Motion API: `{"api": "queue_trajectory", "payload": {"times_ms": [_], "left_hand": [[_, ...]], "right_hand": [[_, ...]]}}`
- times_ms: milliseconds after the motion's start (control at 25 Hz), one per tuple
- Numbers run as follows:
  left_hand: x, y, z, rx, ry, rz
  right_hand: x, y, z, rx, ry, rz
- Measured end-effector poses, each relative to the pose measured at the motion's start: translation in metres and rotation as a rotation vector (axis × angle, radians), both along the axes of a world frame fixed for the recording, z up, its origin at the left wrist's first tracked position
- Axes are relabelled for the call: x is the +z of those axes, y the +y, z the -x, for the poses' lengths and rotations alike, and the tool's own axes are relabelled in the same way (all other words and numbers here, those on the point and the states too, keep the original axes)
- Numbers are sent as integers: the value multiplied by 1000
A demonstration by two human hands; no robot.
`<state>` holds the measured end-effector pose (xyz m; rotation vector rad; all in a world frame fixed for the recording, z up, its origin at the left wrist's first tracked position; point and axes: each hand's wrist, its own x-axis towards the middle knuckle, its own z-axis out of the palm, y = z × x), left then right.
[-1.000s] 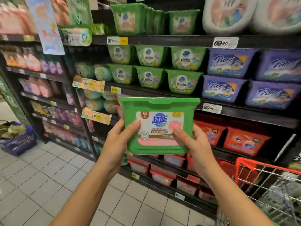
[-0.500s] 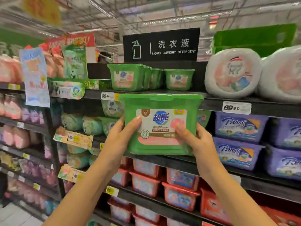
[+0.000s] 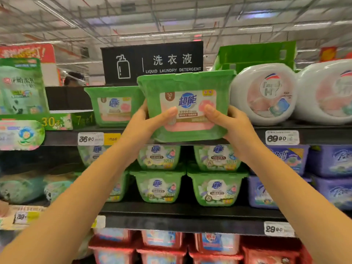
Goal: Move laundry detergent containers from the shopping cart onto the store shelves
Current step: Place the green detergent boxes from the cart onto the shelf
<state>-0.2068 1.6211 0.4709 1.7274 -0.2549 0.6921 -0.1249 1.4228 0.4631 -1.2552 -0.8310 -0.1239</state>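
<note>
A green detergent pod box (image 3: 187, 86) with a white and pink label is held up at the level of the top shelf (image 3: 62, 138). My left hand (image 3: 146, 122) grips its left side, thumb across the front label. My right hand (image 3: 231, 123) grips the right side, thumb on the label too. The box's base hangs in front of the shelf's front edge, between a matching green box (image 3: 114, 105) on the left and a white round tub (image 3: 263, 93) on the right. The shopping cart is out of view.
A black "Liquid Laundry Detergent" sign (image 3: 152, 61) stands behind the top shelf. Green boxes (image 3: 159, 184) fill the shelf below, purple boxes (image 3: 331, 161) to their right, red boxes (image 3: 162, 242) lowest. Price tags (image 3: 282, 137) line the shelf edges. A person's head (image 3: 74, 79) shows beyond the shelf.
Both hands have raised the green box from the middle shelves up to the top shelf's level, and my view has tilted upward with it.
</note>
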Motion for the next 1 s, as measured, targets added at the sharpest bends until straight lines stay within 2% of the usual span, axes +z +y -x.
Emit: {"api": "queue_trajectory", "payload": {"times_ms": [200,400,560,760,1000], "left_hand": [[17,27,-57,-34,24,-5],[24,49,-112,64,75,-37],[31,61,-144,179,149,-153],[39,66,-181,407,254,-423],[50,75,-221,308,418,-429]], "right_hand": [[19,22,-39,-152,0,69],[31,37,-85,-236,19,236],[42,49,-120,-361,12,437],[50,67,-162,-470,24,568],[58,79,-203,-557,51,660]]}}
